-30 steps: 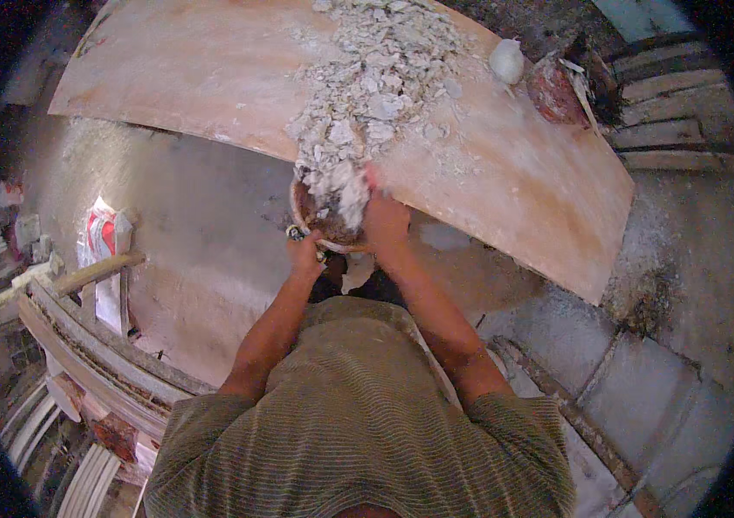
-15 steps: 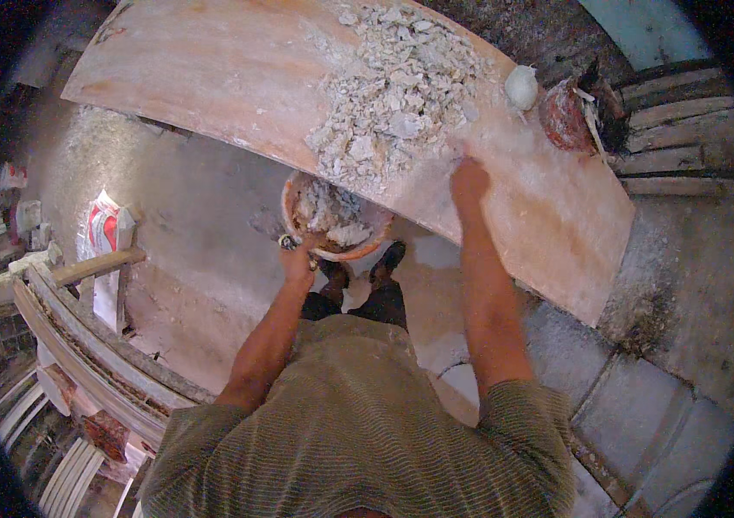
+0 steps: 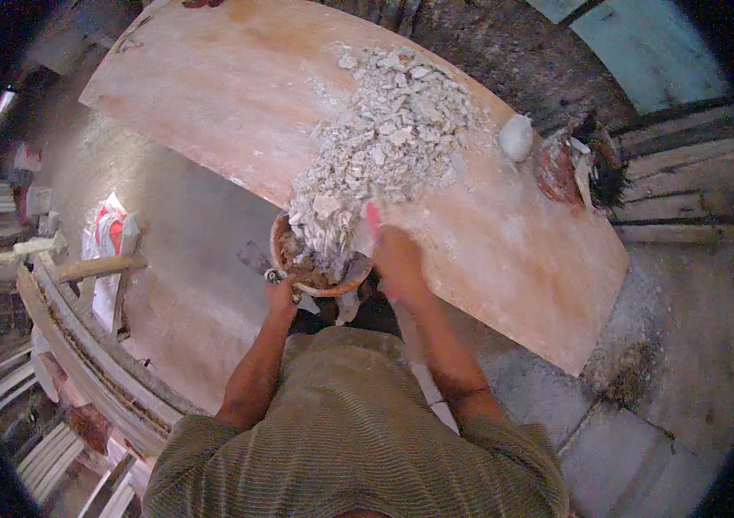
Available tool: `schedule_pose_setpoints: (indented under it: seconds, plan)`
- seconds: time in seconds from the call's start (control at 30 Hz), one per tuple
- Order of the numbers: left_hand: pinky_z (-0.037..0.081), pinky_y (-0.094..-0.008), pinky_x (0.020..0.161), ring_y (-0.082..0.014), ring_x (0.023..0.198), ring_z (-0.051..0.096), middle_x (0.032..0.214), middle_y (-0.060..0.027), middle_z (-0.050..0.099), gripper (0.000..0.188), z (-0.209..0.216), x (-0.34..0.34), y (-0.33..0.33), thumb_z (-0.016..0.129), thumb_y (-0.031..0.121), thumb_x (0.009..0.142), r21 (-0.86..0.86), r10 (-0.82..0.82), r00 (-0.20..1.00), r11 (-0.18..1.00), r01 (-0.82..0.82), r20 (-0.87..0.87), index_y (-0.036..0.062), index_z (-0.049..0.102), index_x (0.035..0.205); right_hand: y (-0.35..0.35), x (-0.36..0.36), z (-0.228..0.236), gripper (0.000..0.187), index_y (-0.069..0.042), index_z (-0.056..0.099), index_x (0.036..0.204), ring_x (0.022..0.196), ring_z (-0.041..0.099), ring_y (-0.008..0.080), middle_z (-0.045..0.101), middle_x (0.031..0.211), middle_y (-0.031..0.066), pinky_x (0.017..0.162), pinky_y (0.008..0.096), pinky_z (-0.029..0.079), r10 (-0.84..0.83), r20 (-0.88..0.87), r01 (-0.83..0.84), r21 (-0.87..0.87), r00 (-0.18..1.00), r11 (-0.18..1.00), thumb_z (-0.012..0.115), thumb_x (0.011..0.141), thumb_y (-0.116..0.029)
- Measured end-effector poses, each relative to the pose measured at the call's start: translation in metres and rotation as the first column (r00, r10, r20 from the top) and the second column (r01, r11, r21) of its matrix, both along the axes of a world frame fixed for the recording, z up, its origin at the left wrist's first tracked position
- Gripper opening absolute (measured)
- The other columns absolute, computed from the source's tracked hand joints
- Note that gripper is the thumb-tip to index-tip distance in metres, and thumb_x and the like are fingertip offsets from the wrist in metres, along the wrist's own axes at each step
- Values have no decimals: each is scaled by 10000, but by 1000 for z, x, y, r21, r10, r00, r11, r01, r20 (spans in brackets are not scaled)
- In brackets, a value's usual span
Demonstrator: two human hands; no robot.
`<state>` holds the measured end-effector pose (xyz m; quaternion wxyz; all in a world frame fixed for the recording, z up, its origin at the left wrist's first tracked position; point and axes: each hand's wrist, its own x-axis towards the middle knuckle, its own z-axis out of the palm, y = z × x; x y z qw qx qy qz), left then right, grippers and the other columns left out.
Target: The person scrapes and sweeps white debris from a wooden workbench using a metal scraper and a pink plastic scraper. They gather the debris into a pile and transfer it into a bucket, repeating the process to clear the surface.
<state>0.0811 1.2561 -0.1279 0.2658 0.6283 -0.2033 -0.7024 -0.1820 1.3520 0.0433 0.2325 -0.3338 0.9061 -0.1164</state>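
Note:
A heap of broken whitish plaster pieces (image 3: 401, 129) lies on a wide board (image 3: 505, 250). Below the board's near edge, an orange bucket (image 3: 332, 292) is partly filled with the same rubble, and pieces spill over the edge into it. My left hand (image 3: 282, 295) is closed on the bucket's left rim; a flat grey blade (image 3: 255, 257) juts out beside it. My right hand (image 3: 399, 259), blurred by motion, is at the board's edge, right of the bucket. Its fingers close round a pinkish-red tool (image 3: 373, 217), whose kind is too smeared to tell.
A white rounded lump (image 3: 516, 138) and a red container with dark bristly stuff (image 3: 561, 171) stand at the board's right end. To my left are a red-and-white sack (image 3: 108, 233) and a curved wooden frame (image 3: 95, 345). Wooden slats (image 3: 677, 164) lie at the far right.
My right hand has swept left and nearer, from the board to the bucket's right side. Rubble now slides over the edge into the bucket, which has shifted slightly left and nearer me.

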Motion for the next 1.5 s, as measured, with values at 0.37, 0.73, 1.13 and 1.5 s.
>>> schedule_pose_setpoints:
  seconds: [0.37, 0.73, 1.13, 1.5]
  plan:
    - [550, -368, 620, -256, 737, 645, 877, -127, 634, 322, 83, -48, -2, 685, -50, 713, -102, -61, 998, 993, 62, 15, -41, 574, 1015, 37, -279, -79, 200, -43, 671, 864, 804, 659, 383, 674, 833, 189, 689, 467, 527, -24, -619, 126, 121, 785, 985, 546, 835, -197]
    - [523, -356, 585, -221, 637, 616, 798, -84, 628, 271, 25, -16, -4, 703, -27, 703, -43, -131, 989, 990, 135, 70, -14, 583, 945, -31, 22, -80, 327, -61, 600, 1106, 827, 651, 380, 650, 879, 187, 717, 480, 516, -277, -355, 296, 0, 893, 955, 557, 802, -174]
    - [506, -373, 594, -240, 731, 617, 900, -102, 634, 374, -17, -2, -25, 730, -4, 708, 108, -60, 996, 992, 66, -58, 0, 551, 1036, -55, 63, 46, 278, -138, 674, 1063, 841, 647, 378, 667, 912, 180, 728, 476, 508, -107, -128, 113, 35, 986, 993, 570, 831, -250]
    - [515, -324, 560, -220, 676, 617, 818, -91, 621, 379, 21, 6, -47, 693, 28, 744, -65, -68, 992, 995, 75, 106, 14, 539, 1090, -188, -336, 34, 306, -57, 673, 955, 857, 663, 364, 674, 951, 207, 726, 484, 516, -140, -575, 128, -61, 806, 990, 553, 860, -322]
